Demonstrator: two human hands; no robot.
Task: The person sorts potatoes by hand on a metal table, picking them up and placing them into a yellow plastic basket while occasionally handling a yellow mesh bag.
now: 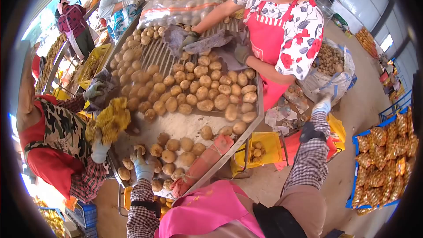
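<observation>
— Concrete floor [352, 119] all round, and a long metal bench [253, 125] running down the middle. What's on it?

— Potatoes [198, 90], a thick heap over the slatted upper part, and a looser scatter on the flat sheet at the near end.

— Where is the wearer's left hand [143, 165]?

— Gloved, down among that near scatter. It lies on one potato [139, 150] with the fingers curled about it; other potatoes sit just beside it on every side.

— And the right hand [324, 101]?

— Also gloved, raised out to the side, well apart from the bench, above the floor near a white sack [339, 81] filled with potatoes. Whether its fingers are closed or loose, I cannot tell; it is too small and blurred.

— Anything close to the near scatter?

— A red roll of netting [200, 165] lies along the bench edge, right of the left hand. Below that edge stands a yellow crate [264, 150] with a few potatoes in it.

— Other people?

— One at the left of the bench, in a red apron, holds a yellow mesh bag [112, 119] in gloved hands. One across the bench in a pink apron [266, 39] reaches both gloved hands onto the heap. Two more stand at the far end.

— And off to the right?

— Filled orange mesh bags [383, 158] stacked in a blue frame on the floor.
</observation>
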